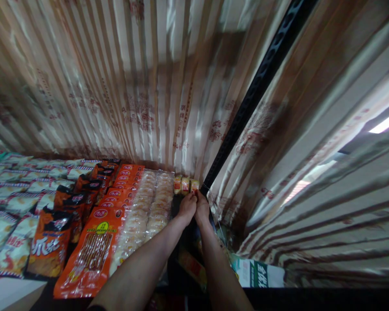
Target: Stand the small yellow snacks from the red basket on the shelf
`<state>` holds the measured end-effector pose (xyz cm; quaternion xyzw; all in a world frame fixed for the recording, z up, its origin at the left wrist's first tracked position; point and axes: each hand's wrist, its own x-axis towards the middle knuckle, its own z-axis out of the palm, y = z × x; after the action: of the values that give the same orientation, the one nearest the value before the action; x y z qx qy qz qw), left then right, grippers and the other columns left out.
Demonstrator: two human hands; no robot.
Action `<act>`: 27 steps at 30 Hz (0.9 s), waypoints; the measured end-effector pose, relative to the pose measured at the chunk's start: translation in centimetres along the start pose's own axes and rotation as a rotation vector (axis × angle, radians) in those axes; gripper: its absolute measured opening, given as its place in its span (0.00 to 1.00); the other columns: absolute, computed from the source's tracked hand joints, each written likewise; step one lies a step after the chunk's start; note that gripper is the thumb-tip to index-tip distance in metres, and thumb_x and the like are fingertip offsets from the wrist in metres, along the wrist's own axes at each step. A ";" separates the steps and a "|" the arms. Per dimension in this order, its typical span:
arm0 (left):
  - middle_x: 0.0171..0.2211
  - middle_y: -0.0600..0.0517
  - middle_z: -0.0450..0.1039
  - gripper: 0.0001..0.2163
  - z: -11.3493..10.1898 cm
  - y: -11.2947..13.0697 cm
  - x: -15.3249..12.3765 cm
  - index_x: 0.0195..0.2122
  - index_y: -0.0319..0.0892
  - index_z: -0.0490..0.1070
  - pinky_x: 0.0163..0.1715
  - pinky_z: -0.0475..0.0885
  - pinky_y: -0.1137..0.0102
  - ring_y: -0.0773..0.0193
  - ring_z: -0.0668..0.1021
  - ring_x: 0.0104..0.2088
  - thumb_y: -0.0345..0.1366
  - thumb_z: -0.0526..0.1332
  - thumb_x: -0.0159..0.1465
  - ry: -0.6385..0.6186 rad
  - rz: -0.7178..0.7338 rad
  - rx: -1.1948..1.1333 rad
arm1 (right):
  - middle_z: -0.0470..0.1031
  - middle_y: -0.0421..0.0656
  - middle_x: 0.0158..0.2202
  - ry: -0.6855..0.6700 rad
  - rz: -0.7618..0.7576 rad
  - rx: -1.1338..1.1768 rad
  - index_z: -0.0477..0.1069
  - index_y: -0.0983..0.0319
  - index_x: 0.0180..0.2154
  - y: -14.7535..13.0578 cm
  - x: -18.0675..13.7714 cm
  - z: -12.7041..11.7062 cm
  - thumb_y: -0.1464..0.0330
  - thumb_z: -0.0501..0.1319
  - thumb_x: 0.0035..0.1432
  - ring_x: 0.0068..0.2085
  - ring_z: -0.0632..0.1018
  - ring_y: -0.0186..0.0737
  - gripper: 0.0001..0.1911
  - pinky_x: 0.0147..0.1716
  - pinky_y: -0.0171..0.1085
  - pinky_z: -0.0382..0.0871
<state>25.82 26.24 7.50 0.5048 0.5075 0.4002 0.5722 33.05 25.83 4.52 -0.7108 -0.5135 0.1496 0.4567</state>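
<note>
Both my arms reach forward onto a shelf of snack packets. My left hand [187, 206] and my right hand [202, 207] sit side by side with fingers curled, pressed against a small row of yellow packets [185, 184] at the back of the shelf. What the fingers grip is hidden. Just left of my hands lie clear packs of pale round biscuits [148, 206]. A black perforated shelf upright [246, 108] rises beside my right hand.
Orange snack bags [94, 255] and dark orange bags [52, 246] lie in rows to the left, with white-green bags [16, 190] further left. A striped glossy curtain [116, 86] hangs behind the shelf. A green-and-white carton [256, 273] stands low at right.
</note>
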 end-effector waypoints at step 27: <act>0.51 0.46 0.73 0.15 -0.5 -0.3 0.1 0.46 0.40 0.73 0.53 0.67 0.71 0.64 0.75 0.51 0.30 0.51 0.62 0.002 0.017 0.062 | 0.70 0.56 0.53 0.009 0.011 -0.178 0.71 0.68 0.50 0.5 -0.2 1.1 0.73 0.47 0.55 0.53 0.71 0.45 0.23 0.50 0.41 0.65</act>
<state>25.37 26.38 7.22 0.5261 0.5160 0.3897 0.5523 32.49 26.16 3.44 -0.7521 -0.5189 0.1029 0.3931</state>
